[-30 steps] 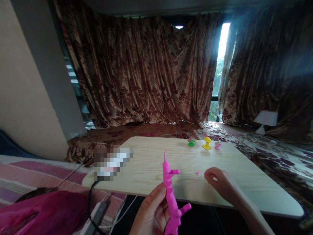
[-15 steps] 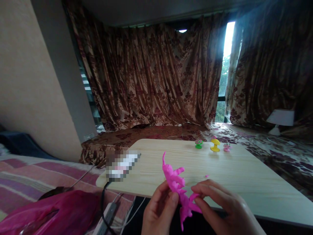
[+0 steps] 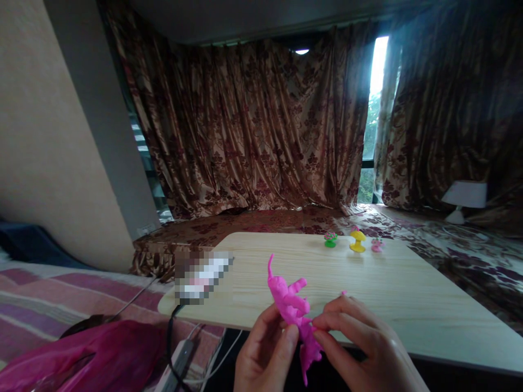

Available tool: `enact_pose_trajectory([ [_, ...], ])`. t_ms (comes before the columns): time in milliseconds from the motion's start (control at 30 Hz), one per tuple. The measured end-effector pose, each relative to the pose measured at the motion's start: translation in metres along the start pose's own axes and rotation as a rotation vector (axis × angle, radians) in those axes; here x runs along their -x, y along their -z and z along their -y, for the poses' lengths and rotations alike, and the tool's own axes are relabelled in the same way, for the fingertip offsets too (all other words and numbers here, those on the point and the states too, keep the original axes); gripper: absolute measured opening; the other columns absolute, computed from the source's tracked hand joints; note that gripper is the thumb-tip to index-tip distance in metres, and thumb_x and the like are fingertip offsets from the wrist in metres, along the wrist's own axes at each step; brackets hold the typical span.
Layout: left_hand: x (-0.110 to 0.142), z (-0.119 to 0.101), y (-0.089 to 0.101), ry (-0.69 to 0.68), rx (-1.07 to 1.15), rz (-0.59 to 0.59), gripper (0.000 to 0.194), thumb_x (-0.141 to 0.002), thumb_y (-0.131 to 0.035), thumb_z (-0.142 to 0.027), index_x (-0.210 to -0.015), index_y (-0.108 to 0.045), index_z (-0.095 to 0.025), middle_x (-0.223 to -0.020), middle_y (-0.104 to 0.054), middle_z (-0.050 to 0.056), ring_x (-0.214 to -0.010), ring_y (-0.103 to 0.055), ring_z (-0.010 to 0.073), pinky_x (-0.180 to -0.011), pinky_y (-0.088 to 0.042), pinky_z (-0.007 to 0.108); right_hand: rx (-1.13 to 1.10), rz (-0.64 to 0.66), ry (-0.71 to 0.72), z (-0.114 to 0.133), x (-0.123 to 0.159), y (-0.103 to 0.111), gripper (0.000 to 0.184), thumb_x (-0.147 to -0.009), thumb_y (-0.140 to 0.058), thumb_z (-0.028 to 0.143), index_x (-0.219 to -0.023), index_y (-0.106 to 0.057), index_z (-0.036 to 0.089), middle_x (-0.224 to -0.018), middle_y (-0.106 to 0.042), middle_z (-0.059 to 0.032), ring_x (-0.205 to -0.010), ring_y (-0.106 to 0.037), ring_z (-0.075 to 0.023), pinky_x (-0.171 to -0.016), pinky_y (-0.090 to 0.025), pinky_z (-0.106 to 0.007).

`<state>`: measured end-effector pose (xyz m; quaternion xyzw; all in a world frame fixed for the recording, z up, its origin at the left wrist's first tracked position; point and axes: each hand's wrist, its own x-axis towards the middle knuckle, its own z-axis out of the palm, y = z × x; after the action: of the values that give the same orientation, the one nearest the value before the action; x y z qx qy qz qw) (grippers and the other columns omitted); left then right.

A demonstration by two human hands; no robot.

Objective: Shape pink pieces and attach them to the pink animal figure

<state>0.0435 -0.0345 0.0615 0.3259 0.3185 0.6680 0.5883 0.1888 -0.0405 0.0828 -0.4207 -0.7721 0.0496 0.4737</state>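
A bright pink clay animal figure [image 3: 289, 300], with a thin curved tail at its upper end and stubby legs, is held up over the table's near edge. My left hand [image 3: 267, 345] grips its middle between thumb and fingers. My right hand [image 3: 359, 337] closes its thumb and fingertips on the figure's lower right side, hiding part of it. Just behind the right knuckles, a tiny pink piece of clay [image 3: 344, 293] lies on the pale wooden table [image 3: 261, 247].
Toward the table's back right stand a green mushroom-shaped piece [image 3: 330, 240], a yellow one [image 3: 357, 242] and a pink one [image 3: 377, 245]. At left lies a blurred-out device [image 3: 204, 276] with a black cable. A power strip [image 3: 176, 362] and a magenta bag [image 3: 98, 356] are on the striped bed.
My right hand came from the tabletop to the figure and now pinches its lower side. The figure has been turned and tilted in my left hand. The view shifted slightly.
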Motion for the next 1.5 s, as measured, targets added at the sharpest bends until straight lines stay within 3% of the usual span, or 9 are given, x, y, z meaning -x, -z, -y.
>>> enact_pose_trajectory([
  [300,0.002,0.001,-0.001,-0.001,0.012,0.018,0.035,-0.058,-0.081,-0.024,-0.092,-0.07,-0.021,-0.087,-0.074,0.003,-0.09,-0.066,0.0207,-0.082,-0.048,0.024,0.099,0.03,0.078,-0.002,-0.001,0.006,0.011,-0.081,-0.06,0.019,-0.084,-0.067,0.028,-0.079,-0.061,0.0004,-0.076,-0.057,-0.0163,-0.07,-0.046,-0.032],
  [567,0.003,0.006,-0.003,-0.031,0.026,0.014,0.034,-0.059,-0.08,-0.024,-0.091,-0.07,-0.021,-0.091,-0.075,0.005,-0.092,-0.067,0.0212,-0.084,-0.048,0.026,0.156,-0.027,0.082,0.0,-0.002,0.003,0.01,-0.08,-0.062,0.021,-0.08,-0.067,0.029,-0.081,-0.059,-0.0016,-0.079,-0.055,-0.0185,-0.067,-0.045,-0.033],
  [700,0.001,0.006,-0.002,-0.013,0.041,0.006,0.034,-0.06,-0.08,-0.023,-0.093,-0.07,-0.02,-0.09,-0.075,0.006,-0.085,-0.068,0.0186,-0.079,-0.05,0.024,0.199,-0.017,0.086,-0.001,-0.001,0.005,0.007,-0.079,-0.063,0.023,-0.082,-0.067,0.029,-0.083,-0.059,-0.0019,-0.08,-0.056,-0.0191,-0.068,-0.046,-0.033],
  [867,0.002,0.003,-0.006,0.012,0.093,-0.003,0.033,-0.058,-0.081,-0.021,-0.089,-0.071,-0.019,-0.09,-0.075,0.005,-0.084,-0.069,0.0196,-0.078,-0.052,0.026,0.31,-0.042,0.151,-0.006,0.002,0.015,0.028,-0.073,-0.069,0.025,-0.1,-0.062,0.025,-0.094,-0.058,-0.0063,-0.087,-0.056,-0.0231,-0.069,-0.049,-0.036],
  [1067,0.004,0.001,-0.007,0.017,0.093,0.003,0.033,-0.057,-0.081,-0.021,-0.088,-0.072,-0.021,-0.089,-0.076,0.004,-0.082,-0.068,0.0175,-0.077,-0.052,0.023,0.247,-0.024,0.113,-0.002,0.0,0.012,0.016,-0.074,-0.066,0.02,-0.087,-0.064,0.028,-0.095,-0.057,-0.0039,-0.089,-0.055,-0.0223,-0.071,-0.049,-0.035],
  [1500,0.005,0.004,-0.007,-0.047,0.039,0.002,0.031,-0.057,-0.081,-0.022,-0.087,-0.072,-0.02,-0.083,-0.075,0.003,-0.081,-0.068,0.0165,-0.074,-0.051,0.02,0.22,-0.031,0.078,0.0,-0.001,0.004,0.008,-0.076,-0.063,0.019,-0.075,-0.063,0.026,-0.091,-0.059,-0.0023,-0.089,-0.055,-0.0214,-0.071,-0.047,-0.035],
])
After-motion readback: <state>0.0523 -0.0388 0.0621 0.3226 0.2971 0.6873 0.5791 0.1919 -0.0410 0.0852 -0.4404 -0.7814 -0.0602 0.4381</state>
